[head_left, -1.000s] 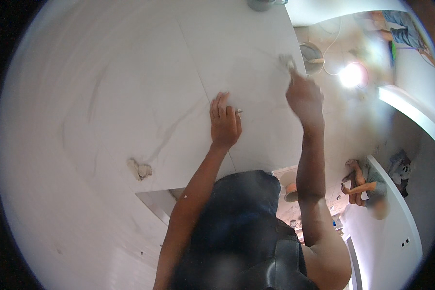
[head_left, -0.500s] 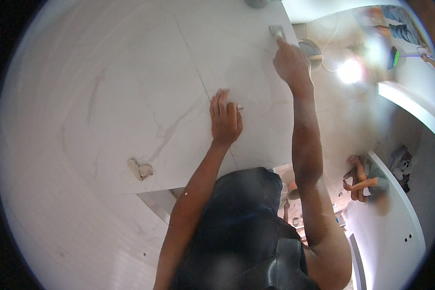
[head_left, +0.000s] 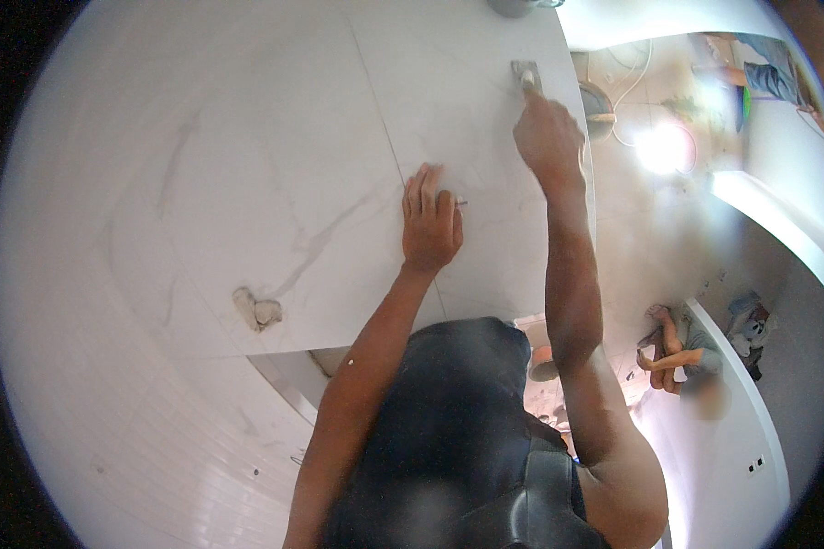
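My right hand (head_left: 549, 142) grips a scraper with a flat metal blade (head_left: 526, 69), the blade against a white grey-veined slab (head_left: 275, 165) near its right edge. The fingers close around the handle, with the forefinger stretched along it. My left hand (head_left: 430, 224) rests on the same slab beside a thin dark joint line, fingers extended. A small whitish stick (head_left: 461, 202) with a dark tip juts out by its thumb side, seemingly held there and possibly a cigarette. To the left lies a beige heart-shaped lump or patch (head_left: 258, 309); whether it stands out or is sunken I cannot tell.
Past the slab's right edge stands a bucket (head_left: 597, 110), near a bright lamp (head_left: 664, 148) and a loose cable. Another grey container (head_left: 513, 7) is at the top. One person (head_left: 691, 357) crouches at right by a white partition (head_left: 751, 384); another's legs (head_left: 764, 82) show at upper right.
My right hand and the scraper have come slightly nearer and farther in from the slab's right edge. My left hand stays in nearly the same place. The whole view has shifted a little.
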`<state>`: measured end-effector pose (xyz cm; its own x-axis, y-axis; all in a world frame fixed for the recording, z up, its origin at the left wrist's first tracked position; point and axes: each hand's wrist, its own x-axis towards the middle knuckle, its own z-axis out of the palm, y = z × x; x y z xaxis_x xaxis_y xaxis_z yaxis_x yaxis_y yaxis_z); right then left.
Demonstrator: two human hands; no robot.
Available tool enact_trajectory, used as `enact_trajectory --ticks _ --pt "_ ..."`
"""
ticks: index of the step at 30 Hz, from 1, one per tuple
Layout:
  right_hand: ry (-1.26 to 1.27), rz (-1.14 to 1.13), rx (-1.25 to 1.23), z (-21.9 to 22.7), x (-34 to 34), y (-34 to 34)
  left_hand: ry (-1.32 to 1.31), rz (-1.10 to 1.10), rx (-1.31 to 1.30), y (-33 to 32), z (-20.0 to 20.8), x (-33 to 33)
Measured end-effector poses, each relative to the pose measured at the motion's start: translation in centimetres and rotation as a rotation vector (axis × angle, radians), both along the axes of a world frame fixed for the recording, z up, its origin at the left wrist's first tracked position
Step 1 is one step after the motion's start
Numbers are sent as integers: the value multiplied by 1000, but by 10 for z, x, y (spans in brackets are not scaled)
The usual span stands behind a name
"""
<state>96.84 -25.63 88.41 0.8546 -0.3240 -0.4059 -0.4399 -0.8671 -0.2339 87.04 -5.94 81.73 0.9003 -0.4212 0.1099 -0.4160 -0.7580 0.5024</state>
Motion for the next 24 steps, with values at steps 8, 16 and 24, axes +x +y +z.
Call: enact_trajectory --ticks 8,16,24 --pt "193 39 -42 34 -75 17 45 37 5 -1 -2 0" --pt "-62 42 -21 -1 14 10 -1 16 -43 -3 -1 0" --pt "162 57 -34 34 -78 23 67 41 -27 3 -4 1"
